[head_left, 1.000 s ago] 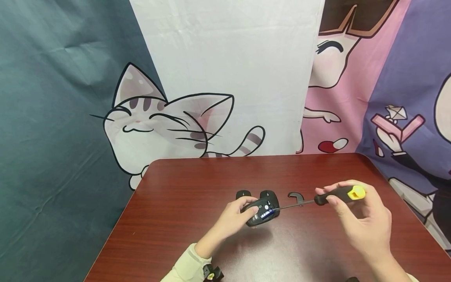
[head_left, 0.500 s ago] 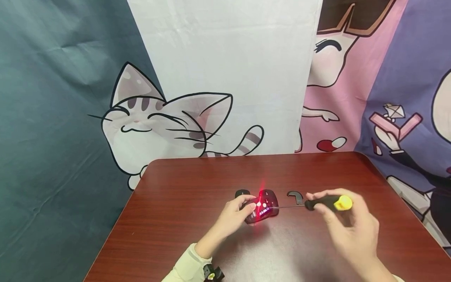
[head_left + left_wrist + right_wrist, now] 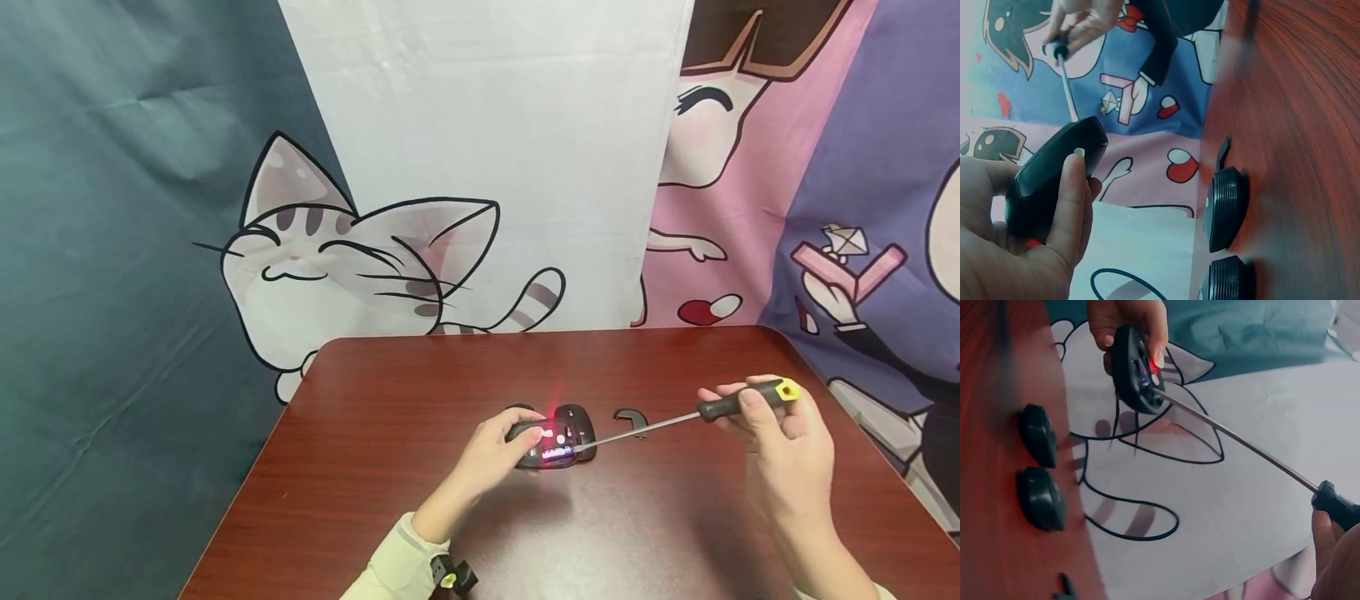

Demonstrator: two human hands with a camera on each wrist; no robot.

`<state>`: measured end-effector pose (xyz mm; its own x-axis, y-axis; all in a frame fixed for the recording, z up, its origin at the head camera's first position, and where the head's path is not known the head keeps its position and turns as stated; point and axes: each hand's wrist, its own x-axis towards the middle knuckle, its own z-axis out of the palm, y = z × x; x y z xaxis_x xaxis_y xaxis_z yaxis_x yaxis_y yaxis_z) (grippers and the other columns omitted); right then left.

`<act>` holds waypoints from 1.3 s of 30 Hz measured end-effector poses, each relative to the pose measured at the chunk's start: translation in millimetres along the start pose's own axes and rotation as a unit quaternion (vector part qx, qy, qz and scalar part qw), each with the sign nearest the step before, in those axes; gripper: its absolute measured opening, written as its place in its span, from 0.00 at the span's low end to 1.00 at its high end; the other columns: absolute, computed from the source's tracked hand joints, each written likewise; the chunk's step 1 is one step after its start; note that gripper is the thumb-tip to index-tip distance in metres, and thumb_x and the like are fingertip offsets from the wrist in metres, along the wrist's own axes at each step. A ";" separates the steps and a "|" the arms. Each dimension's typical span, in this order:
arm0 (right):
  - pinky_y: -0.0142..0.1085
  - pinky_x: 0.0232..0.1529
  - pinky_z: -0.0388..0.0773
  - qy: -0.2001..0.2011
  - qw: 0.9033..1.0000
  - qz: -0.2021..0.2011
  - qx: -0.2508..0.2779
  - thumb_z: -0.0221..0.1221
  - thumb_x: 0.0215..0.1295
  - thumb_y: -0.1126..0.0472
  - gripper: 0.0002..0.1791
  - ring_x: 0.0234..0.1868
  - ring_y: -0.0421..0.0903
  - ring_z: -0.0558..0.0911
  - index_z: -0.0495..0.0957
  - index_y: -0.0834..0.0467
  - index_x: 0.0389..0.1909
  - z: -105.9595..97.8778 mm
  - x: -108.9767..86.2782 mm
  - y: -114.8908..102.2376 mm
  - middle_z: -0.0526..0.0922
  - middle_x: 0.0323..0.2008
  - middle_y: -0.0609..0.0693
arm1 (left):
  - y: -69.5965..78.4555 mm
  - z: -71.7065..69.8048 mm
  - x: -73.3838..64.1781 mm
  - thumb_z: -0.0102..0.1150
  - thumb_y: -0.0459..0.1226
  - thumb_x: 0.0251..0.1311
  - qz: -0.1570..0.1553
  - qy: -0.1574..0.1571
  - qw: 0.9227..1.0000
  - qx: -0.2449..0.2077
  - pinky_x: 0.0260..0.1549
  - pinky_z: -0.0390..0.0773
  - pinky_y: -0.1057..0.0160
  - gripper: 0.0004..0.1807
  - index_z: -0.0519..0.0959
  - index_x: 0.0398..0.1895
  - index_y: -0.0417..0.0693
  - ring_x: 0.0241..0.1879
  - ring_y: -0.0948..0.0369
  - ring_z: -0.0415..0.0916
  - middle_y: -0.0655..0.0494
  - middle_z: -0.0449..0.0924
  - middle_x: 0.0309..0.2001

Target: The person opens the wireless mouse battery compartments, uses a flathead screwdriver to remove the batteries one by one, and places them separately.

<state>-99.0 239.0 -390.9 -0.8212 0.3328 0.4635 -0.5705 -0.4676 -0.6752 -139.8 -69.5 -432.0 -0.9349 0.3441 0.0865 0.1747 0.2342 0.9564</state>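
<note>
My left hand (image 3: 486, 457) holds a black computer mouse (image 3: 1127, 372) above the table, its underside turned up toward the head camera. A red light shines from that underside, and a battery (image 3: 557, 454) lies in its uncovered compartment. In my right hand (image 3: 793, 454) is a screwdriver (image 3: 726, 407) with a black handle, a yellow end and a long thin metal shaft. The shaft slants down to the left, its tip right at the end of the battery compartment. Seen from the left wrist, the mouse's body (image 3: 1054, 169) hides the tip.
Two more black mice (image 3: 1038, 434) (image 3: 1225, 209) sit on the reddish-brown table (image 3: 360, 483) behind the held one. A curved black cover piece (image 3: 632, 419) lies to their right. A cartoon-printed cloth (image 3: 495, 150) hangs behind the table's far edge.
The red light has come on in the mouse since a second ago. My right hand dipped left, then moved back up and right, so the screwdriver now slants more steeply. The left hand stays nearly in place.
</note>
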 end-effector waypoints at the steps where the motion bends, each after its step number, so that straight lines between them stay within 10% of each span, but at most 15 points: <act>1: 0.42 0.43 0.86 -0.002 1.000 0.007 0.019 0.46 0.73 0.80 0.10 0.40 0.58 0.89 0.70 0.73 0.51 -3.2 0.6 1.9 0.86 0.39 0.64 | 0.2 0.0 0.4 0.60 0.41 0.70 -0.001 -0.004 1.000 -0.006 0.30 0.86 0.66 0.15 0.81 0.55 0.43 0.31 0.63 0.83 0.46 0.85 0.44; 7: 0.45 0.43 0.87 -0.004 0.992 0.050 0.116 0.43 0.75 0.78 0.11 0.41 0.60 0.88 0.71 0.72 0.50 -19.6 1.4 13.3 0.87 0.40 0.66 | -1.9 0.8 2.9 0.59 0.39 0.70 -0.006 -0.021 0.999 -0.045 0.28 0.89 0.54 0.15 0.80 0.54 0.39 0.25 0.58 0.84 0.42 0.85 0.41; 23: 0.47 0.46 0.85 0.047 0.977 0.108 0.180 0.43 0.78 0.73 0.09 0.42 0.61 0.88 0.72 0.69 0.47 -42.1 -7.9 30.1 0.87 0.39 0.67 | -2.5 2.8 7.0 0.57 0.39 0.71 -0.015 -0.020 0.999 -0.043 0.33 0.86 0.39 0.15 0.80 0.54 0.41 0.24 0.60 0.84 0.45 0.85 0.39; 39: 0.49 0.48 0.84 0.060 0.954 0.159 0.246 0.42 0.78 0.73 0.11 0.46 0.63 0.87 0.74 0.69 0.45 -54.9 -16.6 41.0 0.87 0.40 0.68 | 4.4 1.4 5.9 0.58 0.40 0.71 -0.018 -0.011 1.000 -0.022 0.27 0.88 0.53 0.15 0.80 0.55 0.42 0.27 0.43 0.86 0.44 0.85 0.40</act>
<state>-108.3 259.2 -457.8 -0.9634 0.1876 0.1915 -0.2517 -0.8787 -0.4056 -144.0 -65.2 -427.7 -0.9334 0.3559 0.0457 0.1266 0.2074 0.9700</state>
